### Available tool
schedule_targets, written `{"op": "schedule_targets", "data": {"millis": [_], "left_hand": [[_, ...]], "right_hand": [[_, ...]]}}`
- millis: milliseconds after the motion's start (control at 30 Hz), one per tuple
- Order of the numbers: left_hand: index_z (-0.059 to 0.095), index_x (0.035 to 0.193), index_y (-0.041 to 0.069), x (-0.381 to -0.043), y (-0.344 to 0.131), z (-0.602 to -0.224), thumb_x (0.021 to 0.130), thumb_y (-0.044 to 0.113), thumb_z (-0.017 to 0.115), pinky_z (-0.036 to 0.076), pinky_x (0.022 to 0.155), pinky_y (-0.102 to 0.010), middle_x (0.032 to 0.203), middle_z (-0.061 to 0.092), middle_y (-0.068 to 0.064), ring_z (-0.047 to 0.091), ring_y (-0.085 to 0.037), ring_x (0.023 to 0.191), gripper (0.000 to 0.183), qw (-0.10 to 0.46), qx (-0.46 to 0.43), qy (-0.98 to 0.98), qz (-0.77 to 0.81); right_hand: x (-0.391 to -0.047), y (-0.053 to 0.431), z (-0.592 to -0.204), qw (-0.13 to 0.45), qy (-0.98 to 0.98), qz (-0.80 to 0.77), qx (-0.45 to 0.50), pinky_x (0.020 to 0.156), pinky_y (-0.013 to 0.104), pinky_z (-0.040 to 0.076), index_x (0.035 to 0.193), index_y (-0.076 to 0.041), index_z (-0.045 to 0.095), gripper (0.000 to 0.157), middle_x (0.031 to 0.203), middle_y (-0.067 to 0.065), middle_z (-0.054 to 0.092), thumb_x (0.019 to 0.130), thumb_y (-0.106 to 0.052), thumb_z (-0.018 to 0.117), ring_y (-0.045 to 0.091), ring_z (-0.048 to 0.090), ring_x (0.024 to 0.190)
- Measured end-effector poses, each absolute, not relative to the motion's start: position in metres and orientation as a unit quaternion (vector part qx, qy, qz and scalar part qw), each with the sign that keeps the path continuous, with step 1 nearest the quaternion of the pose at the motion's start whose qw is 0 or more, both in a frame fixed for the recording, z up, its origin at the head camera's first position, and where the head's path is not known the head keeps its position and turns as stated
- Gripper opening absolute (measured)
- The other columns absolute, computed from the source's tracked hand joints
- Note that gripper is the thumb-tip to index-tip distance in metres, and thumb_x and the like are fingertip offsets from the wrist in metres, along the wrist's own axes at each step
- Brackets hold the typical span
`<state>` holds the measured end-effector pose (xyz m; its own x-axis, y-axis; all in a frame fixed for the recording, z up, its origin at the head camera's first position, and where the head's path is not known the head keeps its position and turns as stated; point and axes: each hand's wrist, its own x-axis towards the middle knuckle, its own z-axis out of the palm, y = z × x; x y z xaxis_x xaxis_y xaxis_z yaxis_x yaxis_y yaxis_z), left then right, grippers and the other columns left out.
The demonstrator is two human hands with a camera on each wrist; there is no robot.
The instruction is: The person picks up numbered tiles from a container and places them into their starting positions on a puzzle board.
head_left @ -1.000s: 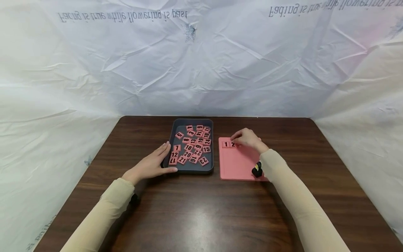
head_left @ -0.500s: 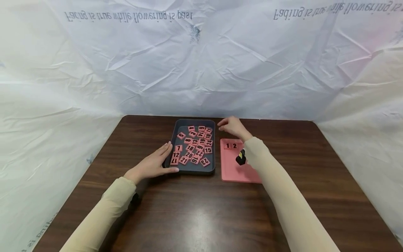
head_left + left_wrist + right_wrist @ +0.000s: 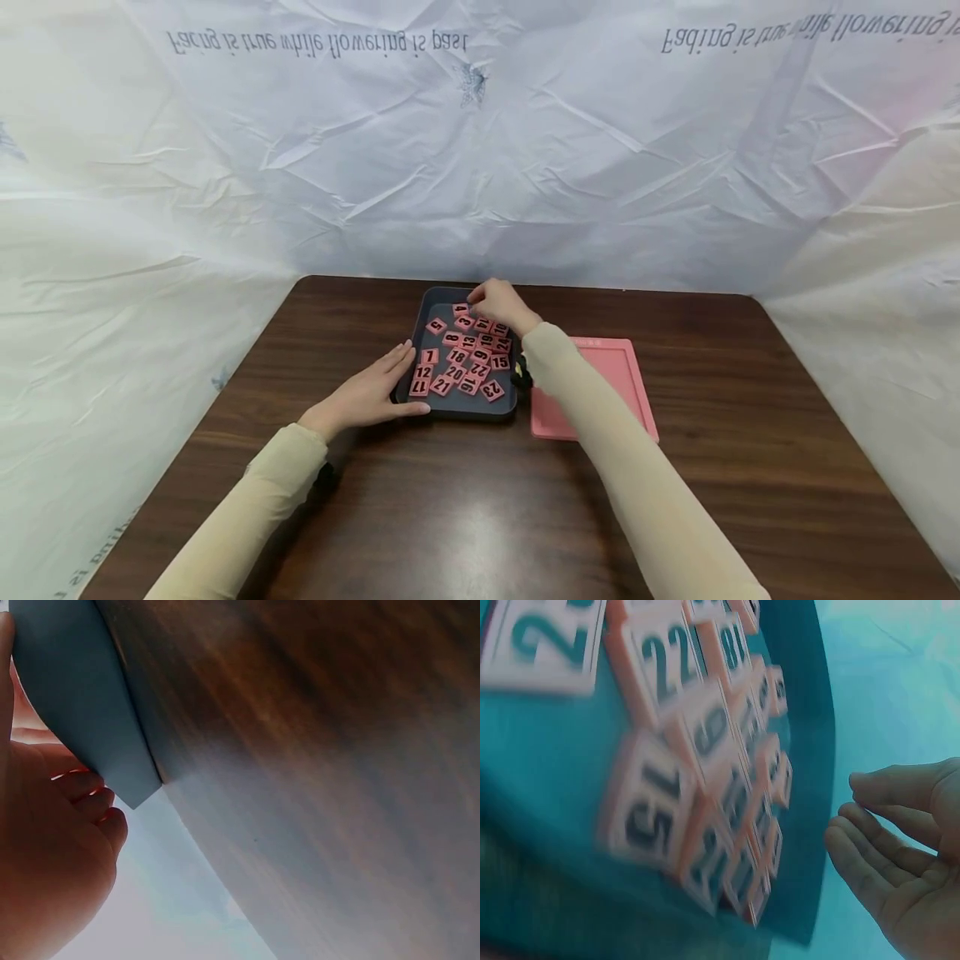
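Note:
A dark grey tray [image 3: 472, 414] holds several loose pink number tiles, among them the 4 tile [image 3: 461, 309], the 3 tile [image 3: 464, 322] and the 5 tile [image 3: 437, 326]. My left hand [image 3: 367, 393] rests along the tray's left side, fingers extended and thumb at the near edge. Over the far right part of the tray is my right hand [image 3: 504, 303], its fingertips close to the 4 tile. In the right wrist view, that hand [image 3: 907, 847] has nothing between thumb and fingers. A pink board [image 3: 618, 371] lies right of the tray, partly hidden by my right forearm.
Both objects lie on a dark brown wooden table [image 3: 450, 500]. White printed sheeting [image 3: 480, 192] hangs behind the table and at its sides. The right wrist view has the 15 tile [image 3: 649, 814] and the 22 tile [image 3: 666, 664] close up.
My right hand has left the board, where the 1 and 2 tiles showed, and moved left over the tray. Its forearm now covers those tiles. My left hand stays at the tray.

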<state>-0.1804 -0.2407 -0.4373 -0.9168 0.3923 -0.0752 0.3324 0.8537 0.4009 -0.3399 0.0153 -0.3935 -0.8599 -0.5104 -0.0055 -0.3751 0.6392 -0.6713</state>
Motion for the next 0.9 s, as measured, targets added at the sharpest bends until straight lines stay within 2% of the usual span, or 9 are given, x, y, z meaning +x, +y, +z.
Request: {"op": "schedule_targets", "data": {"millis": [67, 133, 233, 333, 500, 567, 700, 900], "left_hand": [[0.013, 0.163, 0.01, -0.179, -0.24, -0.437, 0.081, 0.081, 0.058, 0.025, 0.118, -0.053, 0.169, 0.006, -0.006, 0.01, -0.027, 0.154, 0.118, 0.08, 0.187, 0.96, 0.195], [0.014, 0.163, 0.009, -0.179, -0.24, -0.437, 0.081, 0.081, 0.058, 0.025, 0.118, -0.053, 0.169, 0.007, -0.008, 0.011, -0.028, 0.154, 0.118, 0.079, 0.19, 0.959, 0.196], [0.015, 0.163, 0.009, -0.178, -0.24, -0.436, 0.081, 0.081, 0.058, 0.025, 0.118, -0.053, 0.169, 0.007, -0.007, 0.011, -0.028, 0.154, 0.118, 0.078, 0.189, 0.96, 0.193], [0.015, 0.162, 0.008, -0.178, -0.241, -0.435, 0.081, 0.081, 0.058, 0.026, 0.118, -0.054, 0.169, 0.008, -0.008, 0.012, -0.028, 0.154, 0.117, 0.075, 0.191, 0.96, 0.191], [0.014, 0.162, 0.009, -0.177, -0.241, -0.434, 0.081, 0.082, 0.057, 0.025, 0.118, -0.053, 0.169, 0.007, -0.008, 0.011, -0.028, 0.154, 0.117, 0.079, 0.192, 0.96, 0.188], [0.014, 0.163, 0.009, -0.177, -0.241, -0.434, 0.081, 0.082, 0.057, 0.025, 0.118, -0.054, 0.169, 0.007, -0.008, 0.011, -0.028, 0.154, 0.118, 0.081, 0.19, 0.96, 0.187], [0.013, 0.163, 0.01, -0.177, -0.241, -0.434, 0.081, 0.081, 0.058, 0.025, 0.118, -0.053, 0.169, 0.006, -0.007, 0.01, -0.028, 0.154, 0.117, 0.084, 0.187, 0.96, 0.189], [0.013, 0.163, 0.01, -0.176, -0.24, -0.433, 0.081, 0.08, 0.058, 0.025, 0.118, -0.053, 0.169, 0.006, -0.007, 0.01, -0.027, 0.154, 0.116, 0.085, 0.186, 0.96, 0.19]], "right_hand": [[-0.337, 0.005, -0.398, 0.104, 0.903, -0.332, -0.252, 0.077, 0.036, 0.053, 0.131, 0.001, 0.066, 0.033, 0.126, 0.016, 0.067, 0.1, -0.008, 0.06, 0.026, 0.066, 0.097], [-0.334, -0.004, -0.402, 0.11, 0.905, -0.32, -0.258, 0.075, 0.034, 0.051, 0.133, 0.0, 0.065, 0.034, 0.128, 0.015, 0.066, 0.1, -0.007, 0.059, 0.026, 0.066, 0.098], [-0.331, -0.013, -0.405, 0.121, 0.91, -0.297, -0.262, 0.078, 0.032, 0.052, 0.137, 0.0, 0.062, 0.038, 0.133, 0.015, 0.064, 0.099, -0.007, 0.059, 0.026, 0.066, 0.106], [-0.331, -0.018, -0.407, 0.129, 0.916, -0.267, -0.27, 0.09, 0.037, 0.053, 0.138, 0.0, 0.06, 0.039, 0.138, 0.016, 0.061, 0.1, -0.008, 0.058, 0.03, 0.061, 0.121], [-0.331, -0.02, -0.407, 0.139, 0.923, -0.22, -0.282, 0.088, 0.038, 0.052, 0.129, -0.001, 0.067, 0.03, 0.134, 0.016, 0.063, 0.103, -0.01, 0.056, 0.029, 0.064, 0.113], [-0.332, -0.02, -0.408, 0.137, 0.925, -0.207, -0.287, 0.092, 0.038, 0.052, 0.129, -0.002, 0.068, 0.029, 0.132, 0.016, 0.064, 0.104, -0.011, 0.056, 0.028, 0.064, 0.114], [-0.333, -0.022, -0.409, 0.132, 0.926, -0.194, -0.295, 0.098, 0.041, 0.051, 0.131, -0.001, 0.067, 0.031, 0.136, 0.016, 0.062, 0.104, -0.011, 0.056, 0.029, 0.061, 0.121], [-0.334, -0.025, -0.412, 0.139, 0.926, -0.196, -0.292, 0.1, 0.041, 0.05, 0.132, -0.001, 0.066, 0.031, 0.142, 0.015, 0.057, 0.104, -0.01, 0.056, 0.029, 0.057, 0.127]]}}
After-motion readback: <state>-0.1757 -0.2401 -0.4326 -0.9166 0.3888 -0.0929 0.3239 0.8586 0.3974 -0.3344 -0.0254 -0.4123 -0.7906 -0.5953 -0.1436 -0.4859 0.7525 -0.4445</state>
